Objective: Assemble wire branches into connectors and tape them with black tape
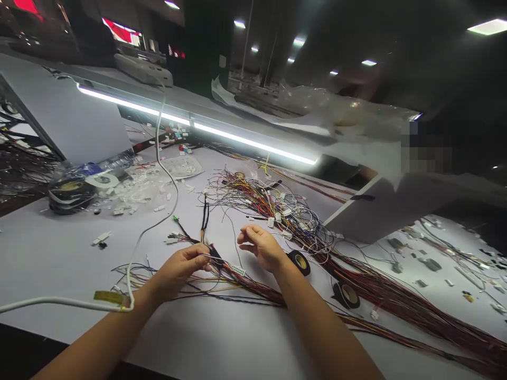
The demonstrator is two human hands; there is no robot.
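Note:
My left hand [185, 266] pinches a thin pale wire [206, 256] between thumb and fingertips, just over a wire harness [253, 287]. Black tape [215, 256] wraps the harness beside those fingertips, and a white multi-pin connector [238, 270] lies close by. Black-sleeved branches run from it, one ending in a green terminal [176, 218]. My right hand [263, 248] hovers to the right of the taped part, fingers loosely curled and a gap showing between thumb and index finger. I see nothing held in it. A thin dark wire [236, 240] passes near its fingertips.
A thick bundle of loose wires [277, 211] stretches along the right. Two black tape rolls [299, 262] sit by my right forearm. A white cable [158, 132] hangs across the left side. Bagged connectors [146, 190] lie at back left, below a lit tube lamp [253, 141].

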